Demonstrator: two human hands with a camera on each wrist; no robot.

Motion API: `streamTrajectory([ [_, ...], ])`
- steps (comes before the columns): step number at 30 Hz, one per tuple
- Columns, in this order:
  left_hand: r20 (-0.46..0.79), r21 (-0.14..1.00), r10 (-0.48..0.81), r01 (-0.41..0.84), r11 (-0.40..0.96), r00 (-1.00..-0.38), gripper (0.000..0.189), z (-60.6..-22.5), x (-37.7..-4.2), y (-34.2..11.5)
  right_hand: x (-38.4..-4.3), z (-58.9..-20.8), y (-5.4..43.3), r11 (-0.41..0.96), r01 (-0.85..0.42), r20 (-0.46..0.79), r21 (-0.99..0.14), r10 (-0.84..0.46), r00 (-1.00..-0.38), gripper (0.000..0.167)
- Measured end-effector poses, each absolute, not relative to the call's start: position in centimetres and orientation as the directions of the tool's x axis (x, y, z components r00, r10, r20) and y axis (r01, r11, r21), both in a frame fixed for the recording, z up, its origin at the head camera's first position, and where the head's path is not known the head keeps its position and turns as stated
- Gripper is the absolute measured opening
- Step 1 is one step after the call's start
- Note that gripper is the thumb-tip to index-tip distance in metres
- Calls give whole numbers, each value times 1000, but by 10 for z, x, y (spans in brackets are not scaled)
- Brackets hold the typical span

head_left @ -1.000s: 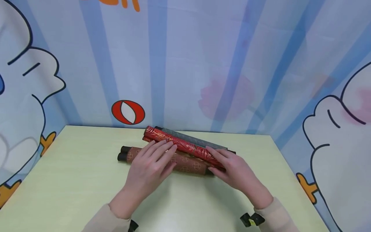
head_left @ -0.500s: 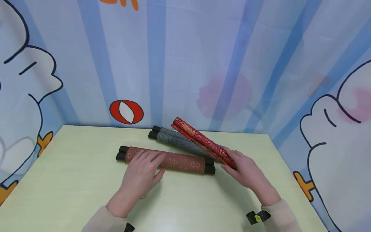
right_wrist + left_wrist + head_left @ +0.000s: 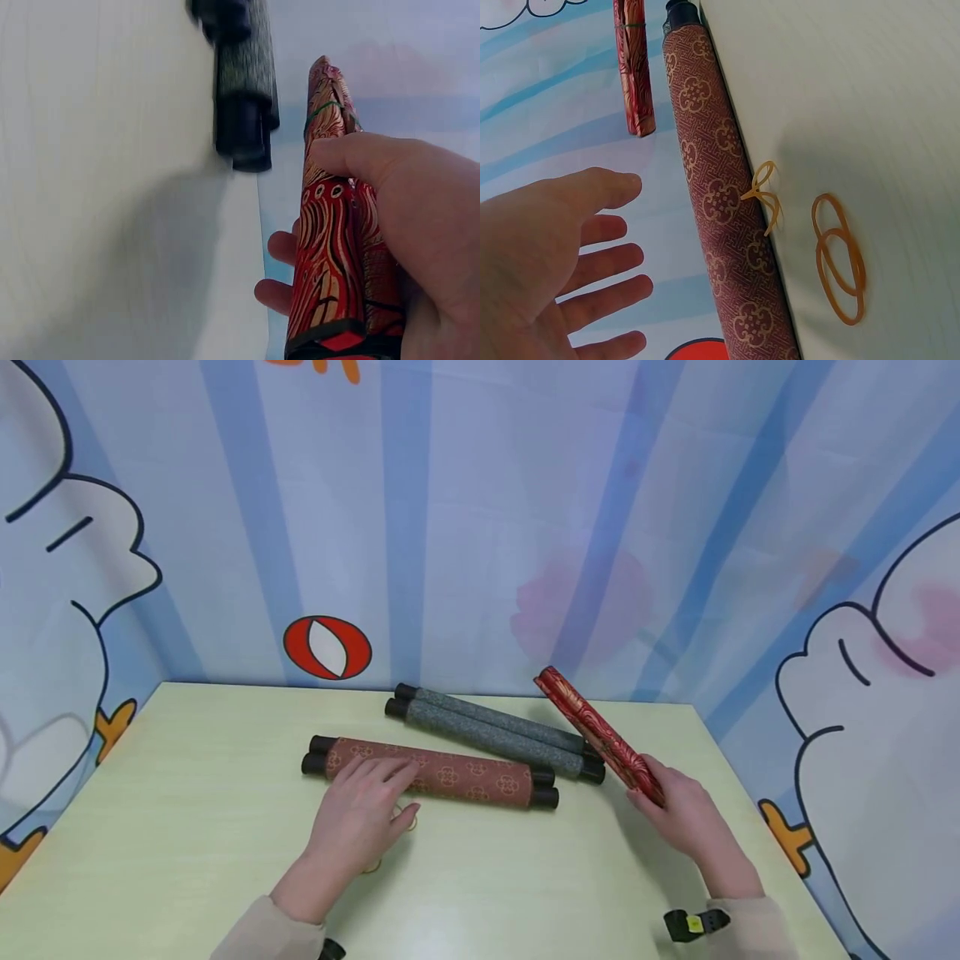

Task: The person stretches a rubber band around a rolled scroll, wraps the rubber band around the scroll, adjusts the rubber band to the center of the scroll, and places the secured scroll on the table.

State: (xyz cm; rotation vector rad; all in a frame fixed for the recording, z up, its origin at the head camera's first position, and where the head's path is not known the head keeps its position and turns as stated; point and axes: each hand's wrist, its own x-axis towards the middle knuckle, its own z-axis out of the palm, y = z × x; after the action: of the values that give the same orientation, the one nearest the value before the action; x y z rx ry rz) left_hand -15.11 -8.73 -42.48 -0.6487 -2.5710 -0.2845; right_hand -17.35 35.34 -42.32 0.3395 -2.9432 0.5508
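A red and gold patterned scroll [image 3: 596, 727] is gripped near its lower end by my right hand [image 3: 693, 822], its far end pointing up and left. In the right wrist view a thin green band circles this scroll [image 3: 322, 247]. My left hand [image 3: 352, 814] has its fingers extended over the left part of a brown scroll [image 3: 465, 778] with gold flower motifs, rolled from both ends. Behind it lies a grey double-rolled scroll [image 3: 487, 731] with black end knobs, overlapped by the red one at its right end in the head view.
Orange rubber bands [image 3: 853, 259] lie on the pale table [image 3: 480, 893] in front of the brown scroll, partly hidden by my left hand in the head view. A printed blue curtain [image 3: 472, 527] stands behind the table's back edge.
My right hand has lifted the red scroll off the pile and carried it right, uncovering the grey scroll. My left hand has drawn back slightly left and stays at the brown scroll.
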Motion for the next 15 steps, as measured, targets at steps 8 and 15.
streamTrajectory([
  [8,450,99,384,472,876,-807,51,-426,-148,-89,-180,-427,381,943,-154,116,-293,-125,-985,56],
  [15,398,105,372,445,889,-839,52,-426,-146,-91,-180,-431,396,959,-99,79,-266,-81,-994,57],
])
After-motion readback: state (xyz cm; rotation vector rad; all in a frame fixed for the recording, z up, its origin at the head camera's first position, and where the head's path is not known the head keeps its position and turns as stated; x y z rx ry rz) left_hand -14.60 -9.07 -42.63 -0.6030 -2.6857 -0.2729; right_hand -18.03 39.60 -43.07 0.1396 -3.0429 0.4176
